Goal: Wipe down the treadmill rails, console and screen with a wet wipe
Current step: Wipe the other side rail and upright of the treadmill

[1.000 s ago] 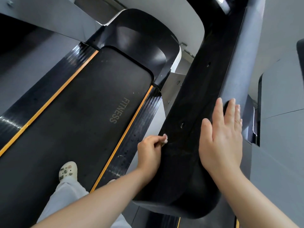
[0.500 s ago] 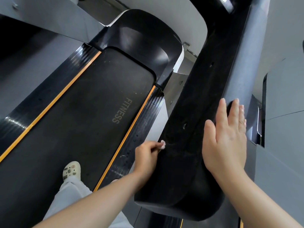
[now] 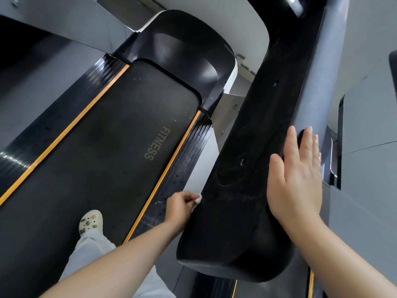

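Left hand (image 3: 179,206) pinching soft, limp wipe (image 3: 198,200) against rail (image 3: 240,179) edge at seven o'clock, best kept bunched; right hand (image 3: 295,175) flat, fingers straight, on rail.

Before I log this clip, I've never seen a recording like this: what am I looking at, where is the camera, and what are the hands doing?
The camera sits on the person's head, looking down. They stand on a treadmill; the dark belt reads FITNESS, and one pale shoe shows. The broad black bar on the right is the treadmill's side rail. The left hand pinches a small white wet wipe against the rail's inner edge. The right hand lies flat and open on top of the rail, holding nothing.
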`<state>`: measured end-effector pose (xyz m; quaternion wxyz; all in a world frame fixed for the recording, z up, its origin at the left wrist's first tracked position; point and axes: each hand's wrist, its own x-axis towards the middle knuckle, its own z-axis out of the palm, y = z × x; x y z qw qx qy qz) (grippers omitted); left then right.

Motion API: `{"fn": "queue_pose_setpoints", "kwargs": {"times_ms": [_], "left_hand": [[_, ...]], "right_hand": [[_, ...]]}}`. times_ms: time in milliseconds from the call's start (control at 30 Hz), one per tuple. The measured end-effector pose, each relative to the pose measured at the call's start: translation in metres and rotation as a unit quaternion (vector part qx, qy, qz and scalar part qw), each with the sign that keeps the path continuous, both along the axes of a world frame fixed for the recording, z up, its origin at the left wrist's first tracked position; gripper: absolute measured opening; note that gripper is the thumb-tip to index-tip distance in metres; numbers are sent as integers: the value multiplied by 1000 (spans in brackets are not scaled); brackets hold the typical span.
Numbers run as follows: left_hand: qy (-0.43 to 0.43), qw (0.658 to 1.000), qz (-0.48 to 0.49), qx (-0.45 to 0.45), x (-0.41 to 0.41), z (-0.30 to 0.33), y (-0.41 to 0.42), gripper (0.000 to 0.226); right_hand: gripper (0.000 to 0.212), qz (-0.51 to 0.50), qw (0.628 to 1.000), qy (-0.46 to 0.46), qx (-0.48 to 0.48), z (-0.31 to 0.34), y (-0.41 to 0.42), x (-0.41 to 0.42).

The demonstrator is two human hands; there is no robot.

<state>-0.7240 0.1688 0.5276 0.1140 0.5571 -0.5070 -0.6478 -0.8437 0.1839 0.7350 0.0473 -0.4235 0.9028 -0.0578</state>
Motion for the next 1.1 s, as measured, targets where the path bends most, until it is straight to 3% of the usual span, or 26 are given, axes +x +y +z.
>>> {"fn": "queue_pose_setpoints", "kwargs": {"times_ms": [200, 367, 500, 567, 633, 700, 800, 900, 967, 1033, 1100], "left_hand": [[-16, 998, 54, -9, -34, 24, -22, 23], [52, 991, 57, -105, -22, 76, -6, 20], [137, 961, 65, -232, -7, 96, 13, 9], [109, 972, 51, -199, -10, 78, 3, 12], [42, 994, 43, -91, -14, 58, -9, 13], [16, 998, 46, -51, -17, 50, -11, 19], [68, 988, 64, -123, -18, 83, -4, 20], [173, 950, 80, -249, -15, 117, 14, 15], [196, 938, 64, -278, -16, 113, 12, 15], [174, 949, 69, -252, -17, 97, 2, 15], [132, 976, 78, -153, -18, 87, -6, 13]], "right_hand": [[68, -6, 1000, -4, -11, 0, -2, -1], [68, -9, 1000, -3, -14, -1, -1, 0], [68, -10, 1000, -4, -13, -1, -1, 0], [68, -14, 1000, -7, -14, -1, -2, 0], [68, -17, 1000, -6, -15, -2, -2, 1], [68, -18, 1000, -4, -17, -1, -1, 1], [68, -16, 1000, -2, -18, -1, -2, -1], [68, -17, 1000, -1, -23, -2, -3, -1], [68, -17, 1000, -3, -23, -3, -2, 0], [68, -17, 999, -10, -27, -4, -2, 0], [67, -20, 999, -21, -35, -5, -1, 0]]}}
